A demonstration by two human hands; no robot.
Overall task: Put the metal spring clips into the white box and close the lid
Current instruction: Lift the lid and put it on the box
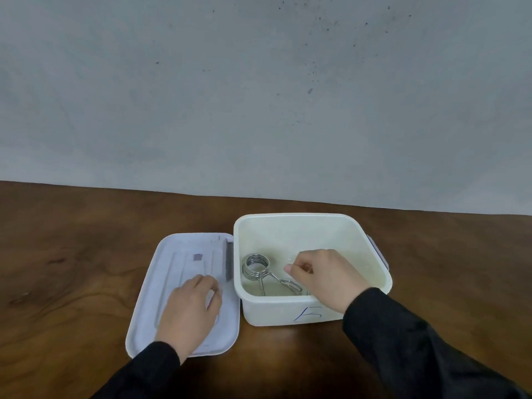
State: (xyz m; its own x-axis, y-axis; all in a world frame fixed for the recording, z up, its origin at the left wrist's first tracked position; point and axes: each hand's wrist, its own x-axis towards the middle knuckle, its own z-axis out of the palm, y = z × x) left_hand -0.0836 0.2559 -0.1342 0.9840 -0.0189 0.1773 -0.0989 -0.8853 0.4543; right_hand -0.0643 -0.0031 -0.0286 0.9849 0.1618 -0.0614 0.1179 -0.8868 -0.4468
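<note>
A grey wall (259, 87) speckled with dark marks fills the upper half of the view, and a dark brown wooden table (72, 254) runs below it. On the table stands the white box (288, 309), open, with a blue pen mark on its near wall and a grey latch on its right side. Just left of it, nearly touching its left wall, the pale lid (161, 283) lies flat on the wood, a grey latch strip along the edge nearest the box.

Both arms wear black sleeves (417, 347). The right hand (328, 277) reaches over the near rim into the box, fingers curled inward with thumb and forefinger pinched close together; whether they hold anything cannot be told. The left hand (190, 309) rests palm down on the lid, fingers loosely bent against its surface and not closed around it.

One metal spring clip (259, 269) lies on the box floor at the left, its coiled ring toward the left wall and its wire handles pointing toward the right hand.
</note>
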